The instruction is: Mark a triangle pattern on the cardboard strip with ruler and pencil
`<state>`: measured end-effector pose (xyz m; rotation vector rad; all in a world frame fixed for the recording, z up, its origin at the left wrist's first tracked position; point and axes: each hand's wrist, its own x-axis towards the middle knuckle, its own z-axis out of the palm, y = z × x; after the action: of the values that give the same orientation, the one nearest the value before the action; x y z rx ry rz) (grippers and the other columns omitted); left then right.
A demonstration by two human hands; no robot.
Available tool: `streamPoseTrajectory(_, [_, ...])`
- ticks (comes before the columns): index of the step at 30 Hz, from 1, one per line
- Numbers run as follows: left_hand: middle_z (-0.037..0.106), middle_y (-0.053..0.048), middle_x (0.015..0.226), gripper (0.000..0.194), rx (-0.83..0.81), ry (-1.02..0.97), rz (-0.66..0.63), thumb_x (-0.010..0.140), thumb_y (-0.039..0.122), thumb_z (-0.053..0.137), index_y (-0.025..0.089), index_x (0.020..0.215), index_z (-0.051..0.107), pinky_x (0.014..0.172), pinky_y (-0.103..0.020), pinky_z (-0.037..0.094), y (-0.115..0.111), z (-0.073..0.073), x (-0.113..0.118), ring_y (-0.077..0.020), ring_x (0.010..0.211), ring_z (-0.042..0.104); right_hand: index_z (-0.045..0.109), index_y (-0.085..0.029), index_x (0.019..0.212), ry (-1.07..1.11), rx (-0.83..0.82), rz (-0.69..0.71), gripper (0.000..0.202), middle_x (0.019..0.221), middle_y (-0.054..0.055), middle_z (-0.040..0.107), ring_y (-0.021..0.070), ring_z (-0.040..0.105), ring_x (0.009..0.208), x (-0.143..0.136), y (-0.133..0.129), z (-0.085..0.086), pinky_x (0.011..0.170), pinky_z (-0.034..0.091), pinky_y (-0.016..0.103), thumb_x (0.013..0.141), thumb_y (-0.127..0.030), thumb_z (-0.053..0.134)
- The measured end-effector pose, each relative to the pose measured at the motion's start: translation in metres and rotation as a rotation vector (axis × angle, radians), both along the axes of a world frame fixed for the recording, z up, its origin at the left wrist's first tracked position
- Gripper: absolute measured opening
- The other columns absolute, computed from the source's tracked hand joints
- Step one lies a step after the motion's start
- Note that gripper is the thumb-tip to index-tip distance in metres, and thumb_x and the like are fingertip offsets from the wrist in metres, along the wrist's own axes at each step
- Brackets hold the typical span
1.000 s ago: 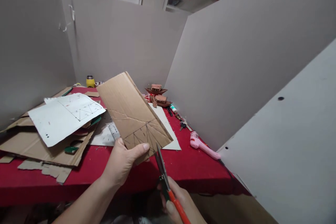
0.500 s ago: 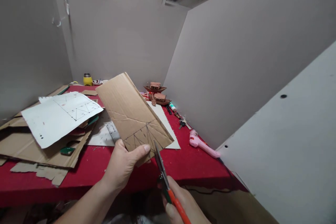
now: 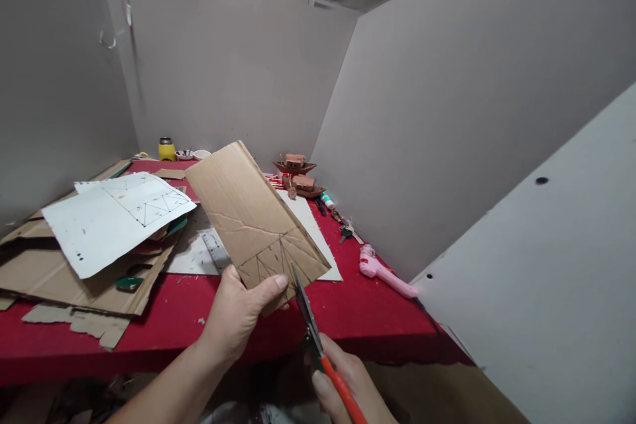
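A piece of brown cardboard (image 3: 248,202) with drawn pencil-like triangle lines is gripped at its lower edge by my left hand (image 3: 243,308), thumb on top and fingers hidden behind. My right hand (image 3: 345,371) is closed around the orange handle of a pair of scissors (image 3: 312,324). The blades point up and away, lying at the cardboard's lower edge near the drawn lines, just right of my left thumb. Whether the blades are cutting in cannot be made out clearly.
On the left, a marked white paper sheet (image 3: 119,218) lies over stacked cardboard (image 3: 74,291). A steel ruler (image 3: 214,250) rests on white board behind my left hand. Small brown model boats (image 3: 304,184) stand at the back; a pink glue gun (image 3: 382,271) lies right, beside the grey partition (image 3: 437,112).
The view has shifted very slightly. Both hands, the cardboard and the scissors keep nearly the same arrangement, with the scissors' handles seeming a little closer together.
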<state>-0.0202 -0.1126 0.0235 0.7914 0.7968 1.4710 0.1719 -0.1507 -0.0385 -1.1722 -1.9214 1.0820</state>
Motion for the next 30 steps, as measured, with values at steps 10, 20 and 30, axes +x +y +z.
streamPoseTrajectory(10, [0.078, -0.008, 0.099, 0.054, -0.007, 0.026, -0.013, 0.068, 0.029, 0.086, 0.015, 0.117, 0.068, 0.078, -0.029, 0.059, 0.001, -0.002, 0.000, -0.0209, 0.085, 0.073, 0.048, -0.021, 0.081, 0.055, -0.031, 0.042, 0.049, 0.063, -0.004, 0.038, 0.0116, 0.034, 0.057, -0.007, 0.000, 0.006, 0.050, 0.032, 0.023, 0.092, -0.069, 0.038])
streamPoseTrajectory(20, [0.077, -0.008, 0.103, 0.060, 0.000, 0.031, -0.009, 0.066, 0.031, 0.088, 0.016, 0.121, 0.067, 0.080, -0.030, 0.059, 0.001, -0.001, 0.000, -0.0237, 0.092, 0.073, 0.042, -0.023, 0.076, 0.081, -0.001, 0.041, 0.049, 0.055, -0.007, 0.029, 0.0099, 0.028, 0.050, -0.013, -0.001, -0.001, 0.043, 0.025, 0.023, 0.093, -0.068, 0.035])
streamPoseTrajectory(30, [0.075, -0.009, 0.115, 0.061, 0.071, -0.038, 0.095, 0.076, 0.028, 0.082, 0.017, 0.132, 0.060, 0.094, -0.033, 0.055, 0.011, 0.000, -0.004, -0.0239, 0.107, 0.069, 0.051, -0.021, 0.080, -0.015, 0.012, 0.054, 0.048, 0.063, -0.003, 0.044, 0.0115, 0.038, 0.055, -0.002, 0.002, -0.001, 0.050, 0.034, 0.024, 0.092, -0.066, 0.042])
